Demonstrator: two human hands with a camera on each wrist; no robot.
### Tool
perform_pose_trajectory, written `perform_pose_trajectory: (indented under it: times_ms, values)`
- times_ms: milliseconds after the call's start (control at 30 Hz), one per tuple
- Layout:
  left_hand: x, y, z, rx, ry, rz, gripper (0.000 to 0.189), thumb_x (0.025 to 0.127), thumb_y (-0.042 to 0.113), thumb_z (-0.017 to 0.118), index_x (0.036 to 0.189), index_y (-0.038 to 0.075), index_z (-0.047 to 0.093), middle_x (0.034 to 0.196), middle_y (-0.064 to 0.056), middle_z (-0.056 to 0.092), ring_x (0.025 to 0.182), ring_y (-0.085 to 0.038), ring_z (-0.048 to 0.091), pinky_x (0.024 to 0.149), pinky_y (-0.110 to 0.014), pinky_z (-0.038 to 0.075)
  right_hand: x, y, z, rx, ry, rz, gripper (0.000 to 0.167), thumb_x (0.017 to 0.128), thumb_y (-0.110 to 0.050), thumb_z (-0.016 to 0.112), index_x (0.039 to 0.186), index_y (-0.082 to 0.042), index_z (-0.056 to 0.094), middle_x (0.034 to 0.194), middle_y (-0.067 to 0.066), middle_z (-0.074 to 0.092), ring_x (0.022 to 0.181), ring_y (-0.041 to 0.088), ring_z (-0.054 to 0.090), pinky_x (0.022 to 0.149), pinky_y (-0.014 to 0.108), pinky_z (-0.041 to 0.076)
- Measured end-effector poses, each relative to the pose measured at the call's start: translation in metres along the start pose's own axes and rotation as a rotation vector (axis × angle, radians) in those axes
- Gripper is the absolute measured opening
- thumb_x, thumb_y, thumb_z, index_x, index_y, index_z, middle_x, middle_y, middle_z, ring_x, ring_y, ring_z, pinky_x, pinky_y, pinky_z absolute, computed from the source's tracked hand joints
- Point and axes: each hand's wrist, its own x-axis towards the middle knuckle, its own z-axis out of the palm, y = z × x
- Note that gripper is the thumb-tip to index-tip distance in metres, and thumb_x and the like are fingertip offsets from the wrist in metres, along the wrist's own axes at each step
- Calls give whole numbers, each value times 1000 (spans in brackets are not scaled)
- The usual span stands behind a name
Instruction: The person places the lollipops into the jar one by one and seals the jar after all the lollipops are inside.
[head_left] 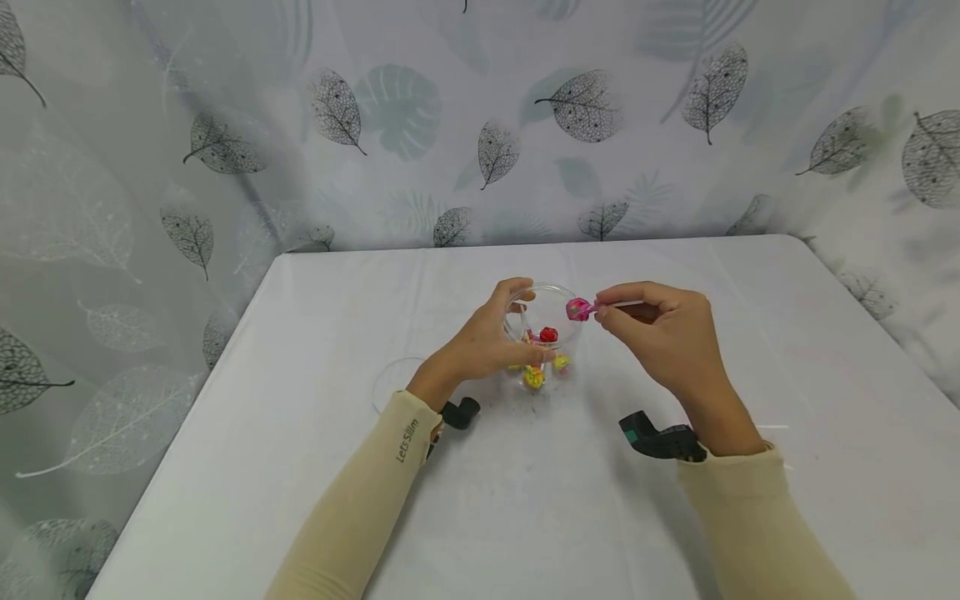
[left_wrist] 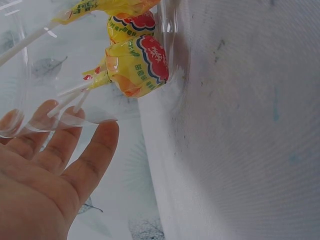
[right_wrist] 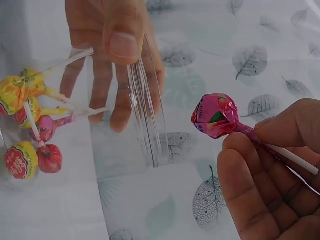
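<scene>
My left hand (head_left: 483, 337) grips a clear plastic jar (right_wrist: 147, 110) near its rim, thumb on one side and fingers round the other. Inside lie several wrapped lollipops: yellow ones (left_wrist: 137, 67), a red one (right_wrist: 50, 158) and a pink one (right_wrist: 46, 127), their white sticks pointing toward the mouth. Just to the right of that mouth, my right hand (head_left: 667, 333) pinches another pink lollipop (right_wrist: 216, 116) between thumb and fingers, at the twisted wrapper and stick. Its wrapped head points toward the jar, apart from the rim.
A clear round lid (head_left: 375, 387) lies on the white table (head_left: 525, 508), left of the jar and partly behind my left wrist. Leaf-patterned cloth (head_left: 480, 108) hangs behind the table and along its sides. Dark wrist devices (head_left: 660, 439) sit on both wrists.
</scene>
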Motion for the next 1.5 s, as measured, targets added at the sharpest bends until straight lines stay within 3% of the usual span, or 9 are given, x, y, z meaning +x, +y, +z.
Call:
perform_pose_trajectory:
  times_ms: [333,700,967,1100,1333,1500]
  values:
    - [0,-2,-1,-14,0,16,102,83,33,88,161,25,23,160,-2,42,146,-22,39,112,-58,41,-2,0,8,-20,-23,-29,12,95,-6,73,103,-3,81,99,13,79,76,0,71,68,15,55]
    - [0,-3,-2,-21,1,34,100,84,33,88,161,24,24,156,5,44,145,-20,40,112,-56,42,-3,1,16,-67,-49,-81,11,93,1,73,101,-1,81,97,13,79,76,-1,69,71,13,55]
    - [0,-3,-2,-18,0,47,100,84,30,89,161,24,24,157,3,43,145,-21,41,114,-56,40,-2,4,20,-102,-63,-87,12,93,2,72,101,-1,80,96,11,79,77,16,73,71,12,55]
    - [1,-4,-2,-19,-2,49,102,83,30,89,161,21,24,158,0,43,146,-22,40,114,-57,40,-2,5,21,-104,-71,-99,13,93,3,72,101,-2,81,95,11,79,75,11,72,71,12,55]
    - [1,-4,0,-21,3,44,102,83,29,89,162,22,23,159,-2,42,146,-22,39,114,-57,40,-3,7,23,-106,-89,-116,13,92,5,72,100,-2,80,96,11,79,77,24,76,71,12,54]
    - [1,-4,0,-25,4,41,102,83,29,89,162,22,24,158,-1,43,146,-22,39,114,-57,40,-3,8,23,-112,-90,-132,14,91,6,73,99,-2,80,95,12,79,76,25,76,71,11,54]
